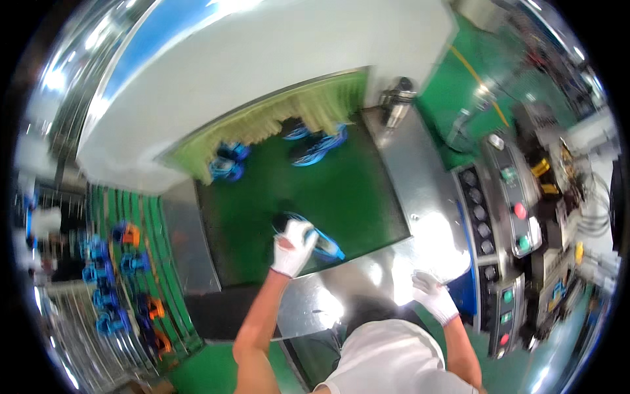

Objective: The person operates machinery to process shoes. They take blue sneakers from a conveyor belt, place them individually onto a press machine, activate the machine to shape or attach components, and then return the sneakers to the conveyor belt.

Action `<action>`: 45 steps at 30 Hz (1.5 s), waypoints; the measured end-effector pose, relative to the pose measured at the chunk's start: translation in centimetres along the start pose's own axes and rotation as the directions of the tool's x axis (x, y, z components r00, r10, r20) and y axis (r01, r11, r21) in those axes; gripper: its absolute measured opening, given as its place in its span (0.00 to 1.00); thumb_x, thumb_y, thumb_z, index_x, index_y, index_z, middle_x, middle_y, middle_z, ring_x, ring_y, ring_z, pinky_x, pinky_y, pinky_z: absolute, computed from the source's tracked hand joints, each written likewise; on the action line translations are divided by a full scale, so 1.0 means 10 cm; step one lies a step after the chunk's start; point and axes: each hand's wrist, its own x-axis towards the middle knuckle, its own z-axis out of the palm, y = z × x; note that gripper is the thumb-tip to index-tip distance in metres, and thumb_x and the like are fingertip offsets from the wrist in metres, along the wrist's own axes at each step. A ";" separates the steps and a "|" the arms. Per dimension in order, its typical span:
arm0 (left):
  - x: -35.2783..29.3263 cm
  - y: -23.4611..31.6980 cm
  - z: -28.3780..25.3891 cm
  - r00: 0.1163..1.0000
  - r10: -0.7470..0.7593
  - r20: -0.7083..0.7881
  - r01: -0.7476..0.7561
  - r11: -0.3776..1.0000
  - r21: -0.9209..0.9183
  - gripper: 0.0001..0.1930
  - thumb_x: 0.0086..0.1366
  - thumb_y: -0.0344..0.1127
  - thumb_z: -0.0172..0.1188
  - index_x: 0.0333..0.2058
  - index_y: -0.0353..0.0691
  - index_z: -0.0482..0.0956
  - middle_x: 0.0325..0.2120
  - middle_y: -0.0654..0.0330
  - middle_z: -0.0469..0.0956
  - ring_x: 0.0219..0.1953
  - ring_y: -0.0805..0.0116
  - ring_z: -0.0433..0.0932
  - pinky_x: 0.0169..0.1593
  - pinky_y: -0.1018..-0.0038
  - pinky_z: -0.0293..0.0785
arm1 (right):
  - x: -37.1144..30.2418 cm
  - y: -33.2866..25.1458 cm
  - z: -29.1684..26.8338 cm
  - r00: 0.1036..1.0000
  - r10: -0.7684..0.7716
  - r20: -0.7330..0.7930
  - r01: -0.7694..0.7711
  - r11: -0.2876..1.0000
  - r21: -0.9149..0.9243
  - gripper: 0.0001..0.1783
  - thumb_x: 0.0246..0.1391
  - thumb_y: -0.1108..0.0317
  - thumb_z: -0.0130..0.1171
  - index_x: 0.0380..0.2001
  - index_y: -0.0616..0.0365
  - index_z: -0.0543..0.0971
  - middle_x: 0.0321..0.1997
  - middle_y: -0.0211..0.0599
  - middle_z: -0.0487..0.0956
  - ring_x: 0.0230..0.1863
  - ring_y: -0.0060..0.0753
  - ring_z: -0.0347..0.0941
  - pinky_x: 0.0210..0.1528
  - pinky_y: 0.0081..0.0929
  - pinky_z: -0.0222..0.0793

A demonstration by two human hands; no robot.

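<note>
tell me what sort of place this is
Probably a factory, perhaps for footwear. Blue and black shoes lie on what looks like a green belt with a fringed curtain across it, and a control panel with red and green buttons stands at the right.

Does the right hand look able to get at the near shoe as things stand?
Probably yes: the right hand looks empty, and only the steel ledge and some green belt seem to lie between it and the near shoe. The left hand covers part of it, but the shoe's right end shows.
</note>
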 end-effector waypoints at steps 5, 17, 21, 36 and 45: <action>0.01 2.14 1.11 0.827 0.490 0.277 -0.385 0.851 -0.357 0.10 0.64 0.32 0.67 0.43 0.40 0.82 0.40 0.52 0.82 0.43 0.52 0.83 0.47 0.61 0.79 | -0.17 -0.62 -0.07 0.928 -0.319 -0.190 0.146 0.783 -0.605 0.38 0.49 0.70 0.63 0.65 0.64 0.67 0.56 0.61 0.78 0.52 0.64 0.78 0.53 0.42 0.76; -0.17 6.20 2.24 0.275 0.955 0.107 -0.616 0.261 -0.743 0.27 0.64 0.25 0.65 0.62 0.32 0.70 0.59 0.47 0.74 0.59 0.55 0.78 0.60 0.63 0.76 | -2.52 0.92 -1.90 0.619 0.317 -0.718 0.467 0.587 0.661 0.42 0.52 0.61 0.76 0.66 0.67 0.70 0.53 0.35 0.82 0.50 0.25 0.77 0.53 0.28 0.75; -0.51 7.09 3.18 0.397 0.804 0.443 -0.282 0.566 -0.775 0.23 0.74 0.30 0.54 0.66 0.35 0.68 0.58 0.47 0.75 0.61 0.58 0.76 0.65 0.65 0.71 | -3.20 1.16 -2.03 0.495 0.459 -0.738 0.766 0.172 0.620 0.36 0.53 0.77 0.71 0.65 0.64 0.72 0.54 0.35 0.81 0.52 0.29 0.78 0.55 0.30 0.77; -0.89 8.37 6.80 0.485 0.664 0.569 -0.684 0.693 -0.228 0.43 0.69 0.44 0.57 0.71 0.21 0.47 0.64 0.32 0.64 0.61 0.37 0.73 0.63 0.53 0.71 | -3.79 1.82 -1.89 0.120 0.787 -0.605 0.776 0.306 0.552 0.24 0.49 0.71 0.63 0.51 0.68 0.76 0.43 0.35 0.81 0.41 0.26 0.79 0.49 0.29 0.77; -0.32 7.60 4.79 0.464 0.710 0.530 -0.309 0.691 -0.654 0.33 0.72 0.43 0.60 0.69 0.32 0.63 0.58 0.44 0.78 0.59 0.57 0.77 0.65 0.65 0.70 | -3.32 2.05 -3.50 0.061 0.655 -0.753 0.827 0.389 0.405 0.21 0.55 0.71 0.72 0.49 0.72 0.80 0.49 0.39 0.83 0.43 0.26 0.80 0.50 0.31 0.79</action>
